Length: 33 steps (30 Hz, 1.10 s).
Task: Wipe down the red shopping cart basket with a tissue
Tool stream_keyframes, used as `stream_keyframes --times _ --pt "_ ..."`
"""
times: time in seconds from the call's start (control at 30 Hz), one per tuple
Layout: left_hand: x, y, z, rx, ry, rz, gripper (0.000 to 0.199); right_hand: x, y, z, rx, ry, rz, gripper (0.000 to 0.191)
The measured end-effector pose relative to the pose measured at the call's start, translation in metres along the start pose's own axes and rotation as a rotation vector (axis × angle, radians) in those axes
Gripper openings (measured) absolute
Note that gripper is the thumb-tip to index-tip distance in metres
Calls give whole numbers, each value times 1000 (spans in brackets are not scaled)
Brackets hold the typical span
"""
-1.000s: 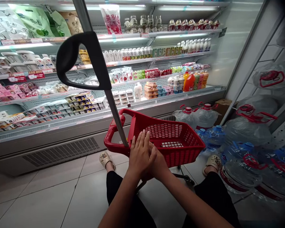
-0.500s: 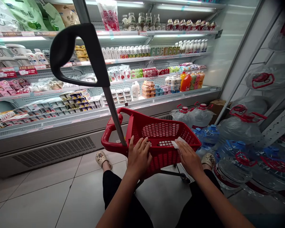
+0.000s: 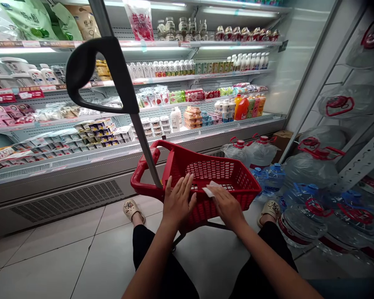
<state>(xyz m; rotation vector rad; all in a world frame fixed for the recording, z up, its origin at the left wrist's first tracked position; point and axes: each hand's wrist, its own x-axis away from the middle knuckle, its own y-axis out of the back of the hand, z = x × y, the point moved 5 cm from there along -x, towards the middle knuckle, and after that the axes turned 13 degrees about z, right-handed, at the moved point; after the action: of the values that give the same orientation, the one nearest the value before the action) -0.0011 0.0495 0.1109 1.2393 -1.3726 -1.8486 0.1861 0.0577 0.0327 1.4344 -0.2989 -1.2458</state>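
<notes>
A red plastic shopping basket on wheels stands between my feet, with a grey pole and black loop handle rising on its left. My left hand lies against the basket's near side, fingers stretched out and pointing up over the rim. My right hand presses a white tissue onto the near rim, its fingers together over the tissue. Part of the tissue is hidden under those fingers. The basket's floor shows through its open top.
Ahead runs a refrigerated display case with shelves of yogurt cups, bottles and pouches. Large water jugs crowd the right side beside a metal rack. A cardboard box sits behind them. Pale floor tiles spread at the left.
My right hand has slid left along the near rim with the tissue, closer to my left hand. The left hand stays near the same spot. The view has shifted slightly.
</notes>
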Motion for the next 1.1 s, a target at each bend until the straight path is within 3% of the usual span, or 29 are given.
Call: stream_keyframes --times 0.13,0.23,0.33,0.43,0.57,0.7,0.93,1.0,1.1 --pt "-3 -3 11 -3 56 -16 54 40 10 -69 104 -120 -22 51" --pt "-5 -12 9 -18 86 -17 52 53 11 -93 149 -220 -61 52" --pt "-8 -32 -8 -33 52 17 53 40 2 -74 146 -229 -66 52" --pt "-8 -53 -26 -58 19 62 63 9 -13 -26 108 -98 -13 55" --pt "-5 -66 -27 -107 12 87 74 -19 -21 14 62 6 12 61" --pt "-4 -62 -11 -107 -15 92 81 -10 -13 -3 56 -3 42 58" --pt "-11 -54 6 -31 54 67 76 52 5 -70 125 -214 -9 50" --pt "-13 -57 1 -11 73 61 76 57 3 -71 148 -236 -16 50" --pt "-15 -66 -18 11 35 68 78 39 -8 -50 169 -157 -5 56"
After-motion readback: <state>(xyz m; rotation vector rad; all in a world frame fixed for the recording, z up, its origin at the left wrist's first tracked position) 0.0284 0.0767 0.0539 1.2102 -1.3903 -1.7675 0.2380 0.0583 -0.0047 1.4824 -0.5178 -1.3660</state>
